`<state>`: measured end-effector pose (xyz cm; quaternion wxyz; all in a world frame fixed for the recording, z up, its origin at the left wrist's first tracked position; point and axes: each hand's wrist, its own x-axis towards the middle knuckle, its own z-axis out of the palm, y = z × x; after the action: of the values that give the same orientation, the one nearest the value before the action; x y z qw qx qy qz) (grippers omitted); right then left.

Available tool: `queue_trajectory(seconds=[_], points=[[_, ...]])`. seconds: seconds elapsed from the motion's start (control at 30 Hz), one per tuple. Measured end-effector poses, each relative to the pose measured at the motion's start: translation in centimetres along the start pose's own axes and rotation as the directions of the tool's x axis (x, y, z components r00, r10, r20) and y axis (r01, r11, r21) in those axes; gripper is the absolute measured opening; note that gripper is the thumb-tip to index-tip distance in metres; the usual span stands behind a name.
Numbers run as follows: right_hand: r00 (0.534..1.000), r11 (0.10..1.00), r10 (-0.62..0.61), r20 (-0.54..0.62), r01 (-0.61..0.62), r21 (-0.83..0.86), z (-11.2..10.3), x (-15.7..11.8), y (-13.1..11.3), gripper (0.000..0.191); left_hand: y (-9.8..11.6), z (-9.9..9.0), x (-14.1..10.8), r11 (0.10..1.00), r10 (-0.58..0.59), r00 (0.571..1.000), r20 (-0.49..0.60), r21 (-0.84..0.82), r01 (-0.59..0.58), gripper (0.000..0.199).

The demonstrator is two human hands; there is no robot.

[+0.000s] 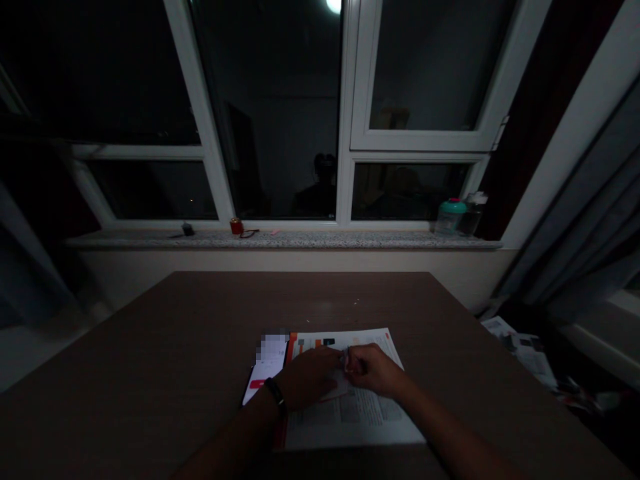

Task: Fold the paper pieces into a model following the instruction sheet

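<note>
A printed magazine or booklet [350,427] with a red left edge lies on the brown table. My left hand [313,377], with a dark band on its wrist, rests over its upper middle, fingers pointing right. Beside it my right hand [373,370] is closed, its fingertips pinched on something small and pale that I cannot make out. The two hands nearly meet at that spot. Under my left hand a small pale piece with a reddish edge shows in part. A phone [270,363] with a lit screen lies left of the booklet, partly behind my left wrist.
Small white bits lie on the table [215,307] beyond the booklet. The windowsill [310,239] holds a red jar [236,227], a small dark bottle [187,229] and a teal-lidded container [451,217]. Papers [523,350] lie low beyond the table's right edge.
</note>
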<state>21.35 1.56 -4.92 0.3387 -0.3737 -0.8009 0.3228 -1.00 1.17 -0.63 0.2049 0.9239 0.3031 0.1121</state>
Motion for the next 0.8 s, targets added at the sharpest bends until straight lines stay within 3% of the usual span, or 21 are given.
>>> queue_trajectory(seconds=[0.17, 0.43, 0.7, 0.8], points=[[0.998, 0.996, 0.008, 0.067, -0.014, 0.092, 0.1, -0.2, -0.1, 0.017, -0.3, 0.3, 0.2, 1.000, -0.003, 0.999, -0.035, 0.011, 0.003, 0.031], [0.990, 0.998, 0.003, 0.138, -0.010, 0.055, 0.2, -0.3, -0.3, 0.013, -0.6, 0.3, 0.1, 0.999, 0.054, 0.998, -0.031, 0.009, -0.054, 0.033], [0.988, 0.993, 0.002, -0.154, -0.020, -0.115, -1.4, 0.2, 0.9, 0.014, -0.6, 0.4, 0.0, 0.998, 0.014, 1.000, -0.023, 0.065, -0.012, 0.040], [0.982, 0.987, -0.007, -0.188, -0.023, -0.158, -2.0, 0.4, 1.0, 0.014, -0.4, 0.2, -0.1, 0.999, 0.000, 1.000, 0.006, 0.043, 0.000, 0.047]])
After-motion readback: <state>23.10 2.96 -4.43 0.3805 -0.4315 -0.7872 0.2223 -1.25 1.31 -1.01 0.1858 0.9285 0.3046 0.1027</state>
